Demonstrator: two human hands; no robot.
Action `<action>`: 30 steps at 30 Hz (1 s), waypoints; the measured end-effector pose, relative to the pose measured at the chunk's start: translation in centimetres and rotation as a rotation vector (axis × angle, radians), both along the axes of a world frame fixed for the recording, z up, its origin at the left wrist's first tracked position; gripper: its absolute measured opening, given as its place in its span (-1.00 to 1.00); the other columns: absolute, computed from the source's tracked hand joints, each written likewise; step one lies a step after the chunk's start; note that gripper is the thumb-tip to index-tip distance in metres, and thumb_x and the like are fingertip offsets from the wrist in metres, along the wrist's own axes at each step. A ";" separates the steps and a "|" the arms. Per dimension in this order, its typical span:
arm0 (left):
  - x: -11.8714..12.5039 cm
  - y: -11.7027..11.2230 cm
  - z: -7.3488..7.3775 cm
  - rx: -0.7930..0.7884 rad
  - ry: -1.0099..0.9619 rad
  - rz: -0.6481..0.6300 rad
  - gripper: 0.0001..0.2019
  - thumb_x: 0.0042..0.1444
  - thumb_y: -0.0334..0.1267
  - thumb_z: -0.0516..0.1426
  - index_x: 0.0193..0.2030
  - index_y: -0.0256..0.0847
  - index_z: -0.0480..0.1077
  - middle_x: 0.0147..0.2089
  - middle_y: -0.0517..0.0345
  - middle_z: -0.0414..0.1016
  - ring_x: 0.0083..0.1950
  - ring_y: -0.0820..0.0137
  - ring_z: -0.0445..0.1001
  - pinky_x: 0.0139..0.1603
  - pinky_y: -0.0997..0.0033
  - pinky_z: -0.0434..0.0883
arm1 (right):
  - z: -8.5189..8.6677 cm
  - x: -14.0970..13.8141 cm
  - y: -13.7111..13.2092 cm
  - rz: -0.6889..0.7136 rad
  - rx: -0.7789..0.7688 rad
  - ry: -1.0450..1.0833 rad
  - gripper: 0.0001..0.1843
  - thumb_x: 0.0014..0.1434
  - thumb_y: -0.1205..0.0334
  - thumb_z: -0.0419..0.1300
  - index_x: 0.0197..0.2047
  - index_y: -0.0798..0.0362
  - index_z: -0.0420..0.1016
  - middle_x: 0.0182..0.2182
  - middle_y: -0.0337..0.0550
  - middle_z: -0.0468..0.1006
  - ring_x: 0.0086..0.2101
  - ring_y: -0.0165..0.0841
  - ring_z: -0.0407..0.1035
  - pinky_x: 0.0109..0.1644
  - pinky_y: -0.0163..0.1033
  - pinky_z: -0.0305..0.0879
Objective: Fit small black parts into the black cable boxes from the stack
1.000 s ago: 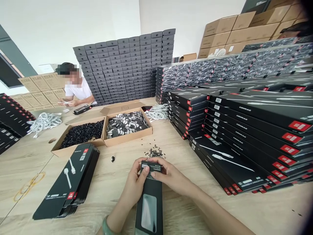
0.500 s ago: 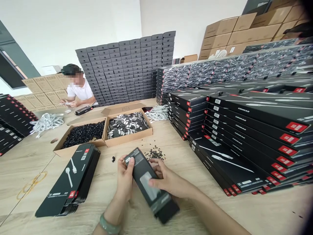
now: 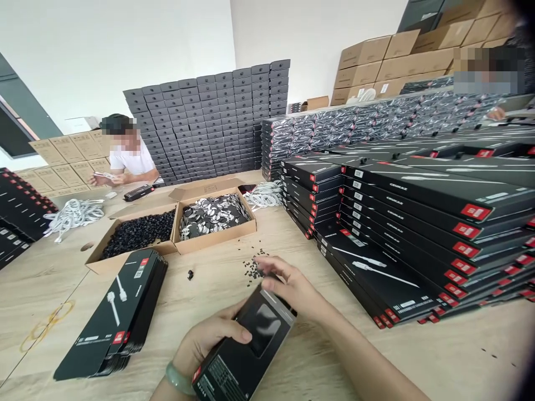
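A black cardboard packaging box [image 3: 267,362] with a clear window is tilted above the table, its printed panel low in the view. My left hand [image 3: 209,340] is closed round its side, thumb lying by the window. At the box's far end is my right hand [image 3: 292,287], its thumb pressed on the end edge and its fingers curved beyond it, slightly blurred. Just behind that hand, small black pieces [image 3: 253,270] are scattered on the wood. A stack of flat, unfolded black boxes [image 3: 104,317] lies to the left, and one small black part [image 3: 190,274] sits between.
Open cartons hold black parts [image 3: 142,234] and black-and-white pieces [image 3: 213,214]. White cables [image 3: 265,195] lie behind them. Stacked black boxes [image 3: 401,223] line the right side; a grey box wall [image 3: 209,122] stands behind. A co-worker [image 3: 129,153] sits at the far left, another person at far right.
The box has been turned round and brought nearer, its printed panel now towards me. My left hand has shifted down its side, and my right hand has moved to the far end.
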State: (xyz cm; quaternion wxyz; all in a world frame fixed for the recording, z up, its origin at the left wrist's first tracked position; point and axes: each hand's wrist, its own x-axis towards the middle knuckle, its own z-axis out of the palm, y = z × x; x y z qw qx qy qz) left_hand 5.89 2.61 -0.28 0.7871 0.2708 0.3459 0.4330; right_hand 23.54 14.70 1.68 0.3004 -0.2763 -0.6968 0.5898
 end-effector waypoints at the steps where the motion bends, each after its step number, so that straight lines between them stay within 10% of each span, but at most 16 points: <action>1: 0.0 0.1 -0.2 0.024 0.005 0.044 -0.34 -0.17 -0.46 0.23 0.19 -0.23 0.34 -0.12 0.00 0.60 -0.19 0.22 0.58 -0.21 0.37 0.43 | 0.0 0.1 0.2 -0.047 -0.071 0.032 -0.49 0.06 -0.11 0.27 0.03 -0.06 0.49 -0.08 -0.12 0.53 -0.06 -0.22 0.37 0.05 -0.11 0.26; 9: -0.4 0.5 0.0 0.066 0.024 0.117 -0.41 -0.07 -0.31 0.28 0.17 -0.25 0.36 -0.06 -0.05 0.60 -0.13 0.18 0.58 -0.13 0.32 0.45 | -0.1 0.4 0.2 0.034 -0.573 0.200 -0.67 0.06 0.05 0.33 -0.13 -0.02 0.47 -0.29 -0.26 0.55 -0.32 -0.40 0.38 -0.24 -0.33 0.21; 19: -0.2 0.4 -1.1 -0.016 -0.040 0.066 -0.53 -0.03 -0.10 0.27 -0.01 -0.36 0.44 -0.16 -0.19 0.62 -0.23 0.14 0.60 -0.21 0.27 0.44 | -1.0 -0.5 -0.1 -0.015 -0.708 0.231 -0.63 -0.03 0.08 0.37 -0.15 0.00 0.49 -0.30 -0.22 0.57 -0.33 -0.33 0.40 -0.21 -0.25 0.23; 22: 0.0 0.5 -1.5 -0.144 -0.111 0.000 -0.47 -0.03 0.03 0.22 -0.05 -0.39 0.45 -0.17 -0.24 0.62 -0.30 0.10 0.62 -0.28 0.26 0.44 | -1.5 -0.8 0.1 -0.021 -0.543 0.218 -0.64 -0.01 0.03 0.35 -0.17 -0.03 0.42 -0.31 -0.25 0.53 -0.32 -0.33 0.38 -0.22 -0.25 0.23; 30: 0.2 0.7 -1.3 -0.198 -0.092 0.079 -0.51 -0.01 -0.02 0.24 -0.06 -0.40 0.43 -0.22 -0.22 0.63 -0.33 0.18 0.62 -0.27 0.27 0.48 | -1.7 -0.4 0.6 -0.245 0.511 -0.073 -0.99 0.10 0.24 0.26 -0.35 -0.07 0.52 -0.21 -0.14 0.45 -0.08 -0.19 0.33 0.05 -0.06 0.16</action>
